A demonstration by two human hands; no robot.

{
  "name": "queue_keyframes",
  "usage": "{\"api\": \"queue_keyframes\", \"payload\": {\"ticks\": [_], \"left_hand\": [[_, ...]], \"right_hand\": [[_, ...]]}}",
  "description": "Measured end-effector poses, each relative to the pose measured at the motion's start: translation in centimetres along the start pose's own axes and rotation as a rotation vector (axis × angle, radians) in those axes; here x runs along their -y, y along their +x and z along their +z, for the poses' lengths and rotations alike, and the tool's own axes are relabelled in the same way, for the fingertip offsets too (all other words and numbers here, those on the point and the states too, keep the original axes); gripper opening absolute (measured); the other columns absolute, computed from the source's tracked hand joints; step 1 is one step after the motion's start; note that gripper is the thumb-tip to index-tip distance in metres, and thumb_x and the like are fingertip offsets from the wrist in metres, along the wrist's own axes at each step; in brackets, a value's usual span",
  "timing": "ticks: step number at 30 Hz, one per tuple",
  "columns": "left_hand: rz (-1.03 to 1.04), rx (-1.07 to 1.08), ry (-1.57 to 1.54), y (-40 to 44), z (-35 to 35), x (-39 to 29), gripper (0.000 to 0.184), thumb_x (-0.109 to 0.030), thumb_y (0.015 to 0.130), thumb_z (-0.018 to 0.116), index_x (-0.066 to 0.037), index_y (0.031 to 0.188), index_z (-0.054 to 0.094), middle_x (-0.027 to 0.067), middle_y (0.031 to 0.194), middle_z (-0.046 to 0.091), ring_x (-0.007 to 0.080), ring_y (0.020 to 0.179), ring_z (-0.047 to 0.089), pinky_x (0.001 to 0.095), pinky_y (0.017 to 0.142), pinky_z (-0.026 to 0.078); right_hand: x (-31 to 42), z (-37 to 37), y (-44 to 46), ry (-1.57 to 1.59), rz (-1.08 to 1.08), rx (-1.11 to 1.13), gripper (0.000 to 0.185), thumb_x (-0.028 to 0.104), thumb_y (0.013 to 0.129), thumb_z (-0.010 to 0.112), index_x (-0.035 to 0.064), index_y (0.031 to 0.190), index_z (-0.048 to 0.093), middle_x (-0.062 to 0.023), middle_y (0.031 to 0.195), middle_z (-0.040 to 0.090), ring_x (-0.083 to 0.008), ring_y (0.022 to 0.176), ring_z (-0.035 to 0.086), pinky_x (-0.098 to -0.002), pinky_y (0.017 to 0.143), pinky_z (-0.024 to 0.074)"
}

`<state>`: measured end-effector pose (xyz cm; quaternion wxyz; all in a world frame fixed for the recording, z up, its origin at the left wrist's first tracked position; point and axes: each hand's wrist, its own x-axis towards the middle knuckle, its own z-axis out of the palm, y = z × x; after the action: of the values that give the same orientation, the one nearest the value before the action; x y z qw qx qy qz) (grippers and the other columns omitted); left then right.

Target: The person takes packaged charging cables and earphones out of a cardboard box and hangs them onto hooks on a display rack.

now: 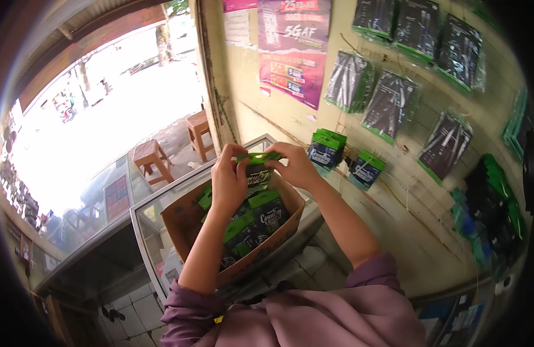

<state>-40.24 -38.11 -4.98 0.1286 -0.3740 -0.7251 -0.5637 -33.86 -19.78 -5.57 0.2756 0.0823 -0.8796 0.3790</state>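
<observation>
Both of my hands pinch the top edge of a green and black packet [259, 174], held upright above an open cardboard box. My left hand [228, 173] grips its left corner, and my right hand [293, 166] grips its right corner. Below them, the cardboard box [190, 217] holds several green and black packets [271, 213] with white lettering. The box rests on a glass display case [145, 228]. Similar small packets [327, 151] hang on the wall just right of my right hand, with another bunch [366, 170] beside them.
Larger plastic-wrapped packs [389, 104] hang on the yellow wall near a pink poster [293, 52]. Green and black items [492, 214] hang at the far right. Two wooden stools [152, 155] stand beyond the case, and a second glass counter [93, 214] runs along the left.
</observation>
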Motion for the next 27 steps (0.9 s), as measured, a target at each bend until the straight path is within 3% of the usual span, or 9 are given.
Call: {"api": "queue_keyframes", "payload": {"ticks": [2, 3, 5, 6, 10, 13, 18, 24, 27], "left_hand": [[0.013, -0.109, -0.297, -0.6, 1.4, -3.7, 0.026, 0.002, 0.091, 0.062, -0.001, 0.112, 0.047, 0.0181, 0.098, 0.064, 0.0262, 0.088, 0.069, 0.0312, 0.074, 0.052], [0.001, -0.224, -0.58, -1.1, 2.6, -5.0, 0.03, 0.001, 0.093, 0.063, -0.001, 0.116, 0.043, 0.0168, 0.104, 0.064, 0.0213, 0.092, 0.069, 0.0276, 0.075, 0.052], [-0.03, -0.252, -0.704, -3.0, 6.1, -5.8, 0.032, 0.002, 0.094, 0.062, -0.003, 0.113, 0.038, 0.0148, 0.109, 0.061, 0.0205, 0.1, 0.066, 0.0258, 0.08, 0.053], [-0.027, -0.203, -0.705, -4.3, 8.3, -5.9, 0.029, 0.002, 0.094, 0.062, -0.002, 0.112, 0.039, 0.0136, 0.106, 0.061, 0.0188, 0.099, 0.066, 0.0257, 0.079, 0.052], [-0.131, 0.09, -0.575, -8.2, 16.0, -3.2, 0.015, 0.001, 0.092, 0.062, -0.001, 0.105, 0.055, 0.0114, 0.096, 0.063, 0.0152, 0.084, 0.061, 0.0284, 0.074, 0.048], [-0.176, 0.179, -0.638, -8.4, 20.0, -1.9, 0.025, 0.004, 0.089, 0.062, -0.002, 0.112, 0.059, 0.0119, 0.098, 0.062, 0.02, 0.087, 0.061, 0.0312, 0.079, 0.048], [-0.07, 0.134, -0.484, -6.3, 23.1, -1.7, 0.035, 0.009, 0.084, 0.058, -0.003, 0.117, 0.059, 0.0186, 0.112, 0.058, 0.0358, 0.104, 0.059, 0.0386, 0.091, 0.047], [-0.139, 0.191, -0.468, -6.2, 27.1, -0.4, 0.036, 0.009, 0.083, 0.058, -0.003, 0.117, 0.059, 0.0191, 0.116, 0.057, 0.0368, 0.109, 0.057, 0.0402, 0.094, 0.046], [-0.038, 0.205, -0.408, -5.5, 30.0, 0.5, 0.039, 0.008, 0.084, 0.058, -0.005, 0.12, 0.059, 0.0194, 0.123, 0.053, 0.0375, 0.113, 0.055, 0.041, 0.095, 0.047]], "right_hand": [[4.2, -1.8, -2.4, 0.283, 0.052, -0.248, 0.027, -0.009, 0.087, 0.067, 0.0037, 0.111, 0.062, -0.0058, 0.099, 0.068, -0.0126, 0.095, 0.067, -0.0264, 0.078, 0.0555], [4.5, -1.8, -4.0, 0.264, 0.063, -0.277, 0.027, -0.009, 0.087, 0.067, 0.0037, 0.111, 0.062, -0.0058, 0.099, 0.068, -0.0126, 0.095, 0.067, -0.0264, 0.078, 0.0555], [4.6, -2.0, -7.5, 0.536, -0.048, -0.789, 0.022, -0.005, 0.088, 0.068, 0.0022, 0.107, 0.062, -0.0064, 0.104, 0.066, -0.0153, 0.096, 0.067, -0.0249, 0.078, 0.0544], [3.7, -2.2, -9.5, 0.381, -0.048, -0.884, 0.015, -0.006, 0.089, 0.067, 0.0013, 0.102, 0.063, -0.007, 0.107, 0.063, -0.0146, 0.096, 0.067, -0.0235, 0.076, 0.0542], [-0.2, -3.4, -15.6, 0.127, 0.075, -0.971, 0.014, -0.006, 0.091, 0.065, 0.0007, 0.103, 0.065, -0.0085, 0.109, 0.063, -0.0145, 0.096, 0.066, -0.024, 0.073, 0.0548], [-1.7, -4.3, -16.7, -0.057, 0.138, -0.982, 0.021, -0.005, 0.092, 0.062, 0.0021, 0.111, 0.067, -0.0088, 0.112, 0.063, -0.0152, 0.097, 0.065, -0.0237, 0.071, 0.0552], [-4.6, -4.9, -17.0, -0.086, 0.309, -0.926, 0.033, -0.006, 0.092, 0.06, 0.0074, 0.121, 0.067, -0.0077, 0.116, 0.061, -0.0153, 0.098, 0.064, -0.0239, 0.07, 0.0545], [-9.1, -5.3, -18.2, -0.1, 0.35, -0.962, 0.035, -0.006, 0.092, 0.06, 0.0074, 0.124, 0.066, -0.007, 0.117, 0.059, -0.0139, 0.095, 0.063, -0.0235, 0.073, 0.0537], [-10.5, -6.8, -18.3, -0.125, 0.412, -0.949, 0.038, -0.008, 0.089, 0.059, 0.0058, 0.124, 0.065, -0.0126, 0.118, 0.06, -0.0239, 0.102, 0.064, -0.0296, 0.075, 0.0548]]}}
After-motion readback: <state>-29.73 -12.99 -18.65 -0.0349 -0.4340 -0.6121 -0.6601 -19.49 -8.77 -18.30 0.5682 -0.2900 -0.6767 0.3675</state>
